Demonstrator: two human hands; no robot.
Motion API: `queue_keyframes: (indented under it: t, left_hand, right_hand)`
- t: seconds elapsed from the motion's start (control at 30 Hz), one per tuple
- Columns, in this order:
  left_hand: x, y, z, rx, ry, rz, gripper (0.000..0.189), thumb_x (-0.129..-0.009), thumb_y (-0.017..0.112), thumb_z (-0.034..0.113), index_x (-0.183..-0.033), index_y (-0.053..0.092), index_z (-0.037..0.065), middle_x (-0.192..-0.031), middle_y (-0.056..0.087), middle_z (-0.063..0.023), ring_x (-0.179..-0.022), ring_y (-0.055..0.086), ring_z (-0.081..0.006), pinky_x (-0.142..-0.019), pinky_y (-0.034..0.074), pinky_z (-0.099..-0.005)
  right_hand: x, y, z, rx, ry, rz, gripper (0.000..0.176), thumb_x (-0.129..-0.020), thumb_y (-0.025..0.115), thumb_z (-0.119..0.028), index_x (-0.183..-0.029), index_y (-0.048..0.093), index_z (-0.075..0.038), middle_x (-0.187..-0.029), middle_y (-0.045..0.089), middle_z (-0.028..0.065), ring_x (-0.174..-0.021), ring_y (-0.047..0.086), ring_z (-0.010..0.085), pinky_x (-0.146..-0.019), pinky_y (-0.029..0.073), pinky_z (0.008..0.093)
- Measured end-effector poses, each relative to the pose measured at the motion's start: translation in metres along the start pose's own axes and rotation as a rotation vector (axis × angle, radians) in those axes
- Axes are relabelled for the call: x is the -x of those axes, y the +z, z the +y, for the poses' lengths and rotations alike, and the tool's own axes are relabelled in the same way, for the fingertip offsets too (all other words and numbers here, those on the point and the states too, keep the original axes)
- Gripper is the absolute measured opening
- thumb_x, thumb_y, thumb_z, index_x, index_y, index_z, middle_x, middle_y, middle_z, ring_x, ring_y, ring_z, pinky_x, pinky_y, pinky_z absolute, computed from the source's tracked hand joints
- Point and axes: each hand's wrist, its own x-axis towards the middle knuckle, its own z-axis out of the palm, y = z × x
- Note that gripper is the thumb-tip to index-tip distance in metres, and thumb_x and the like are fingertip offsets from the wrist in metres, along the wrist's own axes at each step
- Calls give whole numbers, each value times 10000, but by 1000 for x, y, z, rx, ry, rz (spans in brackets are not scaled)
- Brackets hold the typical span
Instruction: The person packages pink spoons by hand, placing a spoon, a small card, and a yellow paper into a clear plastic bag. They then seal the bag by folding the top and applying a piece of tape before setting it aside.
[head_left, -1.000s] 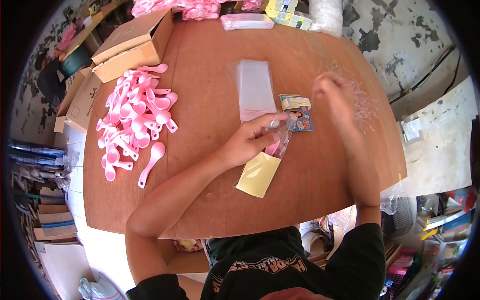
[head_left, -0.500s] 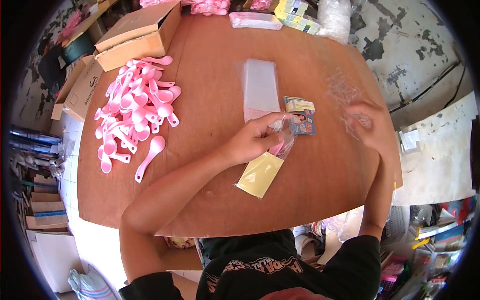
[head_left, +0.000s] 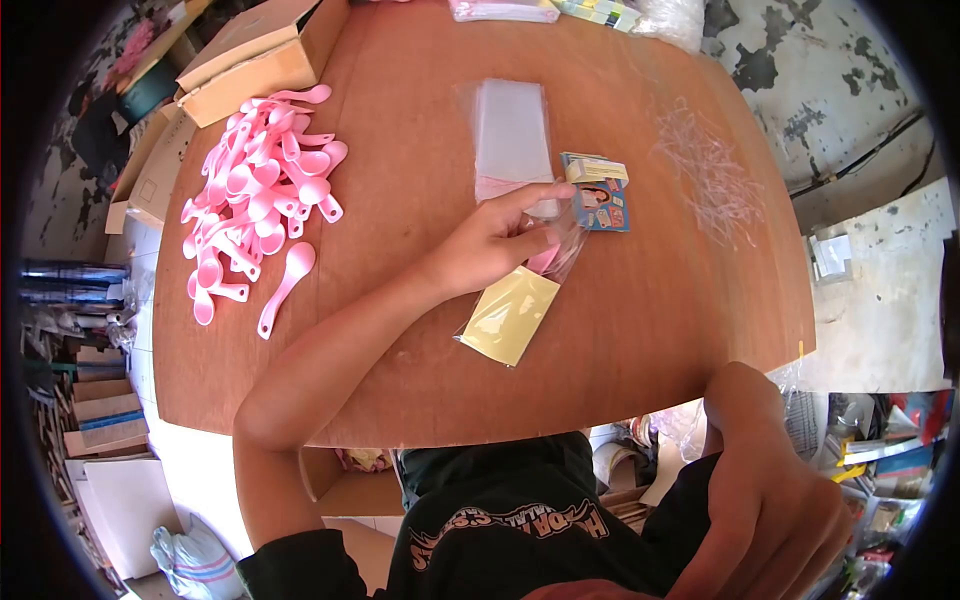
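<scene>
My left hand (head_left: 497, 240) is closed on the gathered upper part of a clear plastic bag (head_left: 568, 240). Inside the bag are a pale yellow card (head_left: 510, 315) and part of a pink spoon (head_left: 543, 260). Close to the camera at the lower right is my right hand (head_left: 775, 505), off the table, its fingers bent and held together. The fingertips run out of view, hiding anything in them. Just beyond my left fingertips lies a blue printed card (head_left: 605, 215) with a small pale stack (head_left: 597, 171) on it. A stack of clear bags (head_left: 512, 130) lies behind the hand.
Many pink spoons (head_left: 265, 185) are heaped at the left of the wooden table (head_left: 400, 390), with one single spoon (head_left: 287, 290) nearer me. Thin clear strips (head_left: 710, 180) lie loosely at the right. A cardboard box (head_left: 250, 70) stands at the back left.
My right hand has left the area by the clear strips and come back toward the camera, past the table's front edge. My left hand keeps hold of the bag. The camera view has shifted slightly.
</scene>
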Motion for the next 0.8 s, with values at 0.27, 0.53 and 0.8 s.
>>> queue_keyframes:
  t: [0.27, 0.53, 0.8]
  left_hand:
    - [0, 1, 1, 0, 26, -21, 491, -971, 519, 59, -1443, 384, 79, -815, 559, 12, -721, 497, -47, -641, 423, -223]
    - [1, 0, 0, 26, 3, -23, 497, -969, 516, 47, -1446, 381, 80, -861, 569, 7, -743, 509, -57, -661, 434, -221]
    - [0, -1, 1, -13, -10, -29, 504, -964, 507, 30, -1448, 374, 83, -826, 559, 9, -726, 495, -53, -653, 422, -216]
  right_hand:
    - [-3, 1, -3, 127, -79, -19, 303, -814, 616, -17, -535, 521, -90, -599, 552, 44, -562, 586, 184, -765, 530, 375]
    - [-8, -7, -5, 268, -155, -31, 267, -810, 627, -31, -562, 544, -87, -652, 576, 48, -606, 606, 192, -774, 522, 393]
    - [-10, -7, -8, 410, -237, -30, 232, -806, 637, -44, -589, 567, -85, -704, 600, 52, -651, 627, 200, -784, 513, 411]
